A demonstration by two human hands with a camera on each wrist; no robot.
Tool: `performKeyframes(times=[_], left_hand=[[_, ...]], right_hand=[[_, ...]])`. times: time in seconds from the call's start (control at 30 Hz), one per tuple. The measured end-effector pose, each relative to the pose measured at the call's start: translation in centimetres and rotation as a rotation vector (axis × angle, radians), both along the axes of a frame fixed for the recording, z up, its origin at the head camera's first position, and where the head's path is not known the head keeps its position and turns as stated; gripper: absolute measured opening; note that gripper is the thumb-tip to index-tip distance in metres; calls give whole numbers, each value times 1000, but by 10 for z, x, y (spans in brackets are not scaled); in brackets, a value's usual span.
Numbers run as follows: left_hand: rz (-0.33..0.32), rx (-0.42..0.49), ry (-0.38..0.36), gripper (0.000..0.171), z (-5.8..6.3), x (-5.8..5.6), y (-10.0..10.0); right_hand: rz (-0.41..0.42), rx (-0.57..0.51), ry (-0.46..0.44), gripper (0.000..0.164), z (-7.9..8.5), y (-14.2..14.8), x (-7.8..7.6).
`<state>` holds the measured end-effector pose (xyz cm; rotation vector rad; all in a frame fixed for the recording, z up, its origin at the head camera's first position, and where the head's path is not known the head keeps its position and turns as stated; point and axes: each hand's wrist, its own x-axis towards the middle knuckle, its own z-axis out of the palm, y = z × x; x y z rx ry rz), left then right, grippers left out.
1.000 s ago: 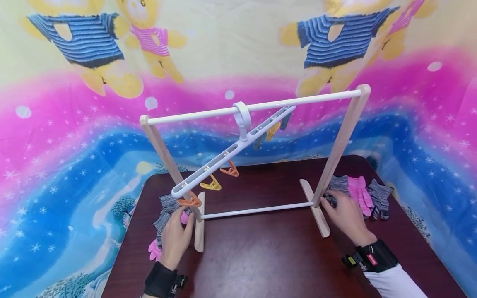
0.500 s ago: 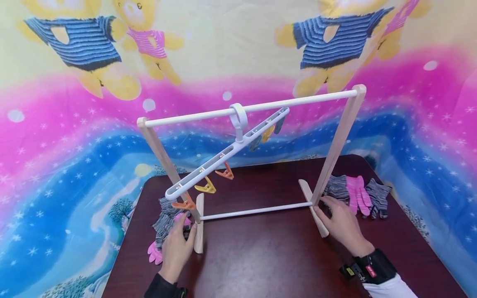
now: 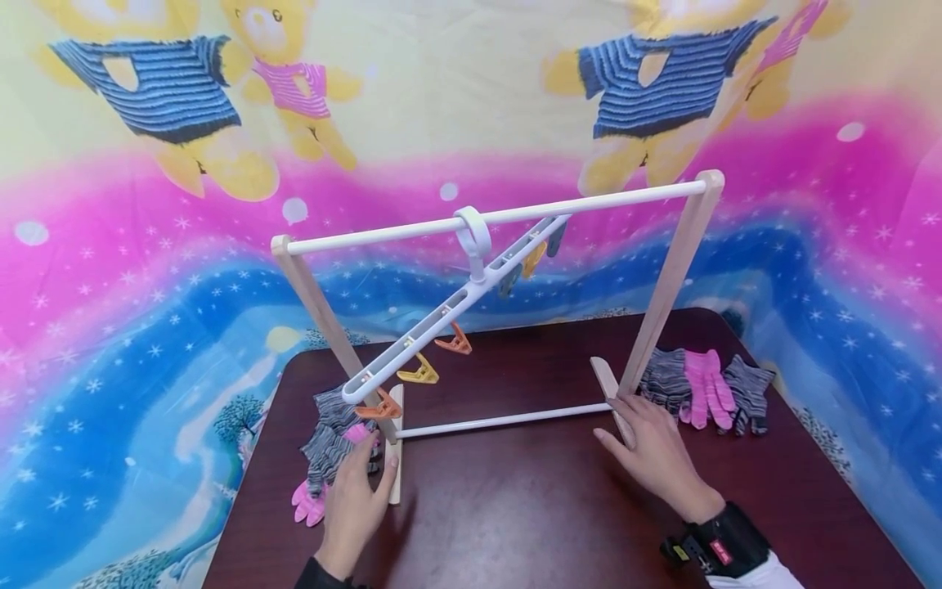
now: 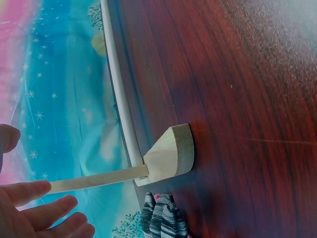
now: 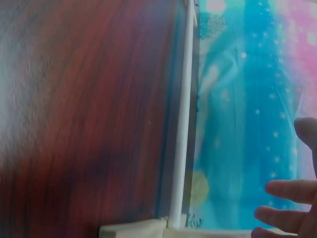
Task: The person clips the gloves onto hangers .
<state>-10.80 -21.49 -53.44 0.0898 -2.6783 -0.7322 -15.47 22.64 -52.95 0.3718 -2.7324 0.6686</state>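
A small drying rack [image 3: 500, 211] with wooden posts and white rods stands on the table. From its top rod hangs a white clip hanger [image 3: 456, 307], turned at an angle, with several orange, yellow and grey-blue clips. My left hand [image 3: 356, 507] is beside the rack's left foot [image 3: 395, 474], fingers extended and gripping nothing; the left wrist view shows its spread fingers [image 4: 64, 206]. Over the right foot [image 3: 605, 378] lies my right hand [image 3: 658, 458], fingers loosely extended. Whether either hand touches the wood is hard to tell.
Grey and pink knit gloves [image 3: 324, 450] lie left of the rack. More such gloves [image 3: 710, 388] lie to its right. The dark red-brown table [image 3: 508, 507] meets a patterned cloth backdrop [image 3: 184, 327] at the back and sides.
My right hand has moved from outside the right post inward over the foot. My left hand has shifted slightly nearer to me. The hanger has swung a little left and back.
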Motion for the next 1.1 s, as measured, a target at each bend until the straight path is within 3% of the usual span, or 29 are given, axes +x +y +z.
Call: performKeyframes(times=[0.17, 0.4, 0.73, 1.1], left_hand=[[-22, 2, 31, 51, -2, 2, 2], [-22, 7, 3, 52, 4, 4, 3], [-5, -1, 42, 47, 4, 1, -7], [52, 29, -38, 46, 4, 4, -22]], right_hand=[[37, 26, -4, 58, -5, -11, 4], [81, 41, -47, 62, -9, -25, 10], [130, 47, -11, 63, -13, -43, 14], [182, 62, -57, 66, -21, -69, 16]])
